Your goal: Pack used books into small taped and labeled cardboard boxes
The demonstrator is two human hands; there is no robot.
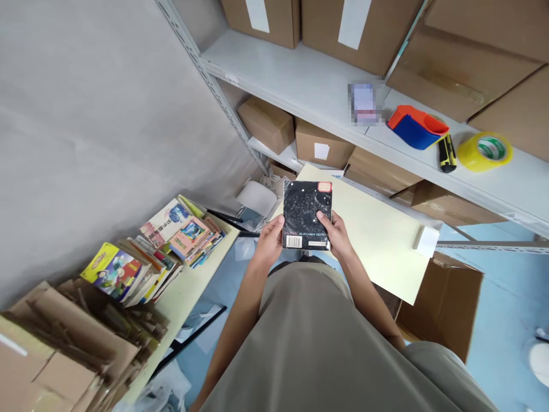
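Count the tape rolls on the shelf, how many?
1. The yellow tape roll lies on the shelf, right of the knife. Boxes could hide more. Both hands hold a black book.

A glossy black paperback book (307, 215) gleamed above a smooth, matt pale-yellow worktop (381, 240); brown corrugated cardboard boxes (319, 143) sat on grey painted-metal shelving (300, 86).

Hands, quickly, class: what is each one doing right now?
Left hand: closed on the black book's left edge.
Right hand: closed on the book's right edge, thumb on the cover.
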